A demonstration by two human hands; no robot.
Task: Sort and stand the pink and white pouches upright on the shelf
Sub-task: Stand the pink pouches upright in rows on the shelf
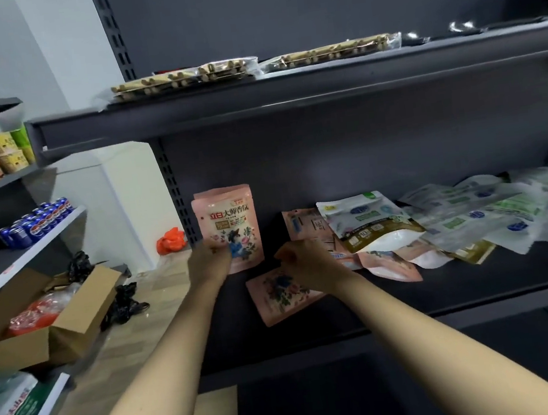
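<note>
Steadying upright pink pouch (226, 227) with left hand (210, 257) pinching its bottom edge so it stays standing at the shelf (482, 288) back | right hand (301, 259) curled, grip unclear, over flat pink pouch (282, 297) just beneath | white pouches (473, 214) heaped to its right, unsorted

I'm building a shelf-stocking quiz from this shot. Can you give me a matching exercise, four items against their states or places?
Items:
1. upright pink pouch
2. flat pink pouch
3. white-and-gold pouch
4. blue cans

States:
A. on the side shelf at left
B. lying flat near the right hand
C. propped on top of the heap
D. standing, steadied by the left hand

Pairs: 1-D, 2-B, 3-C, 4-A
</note>
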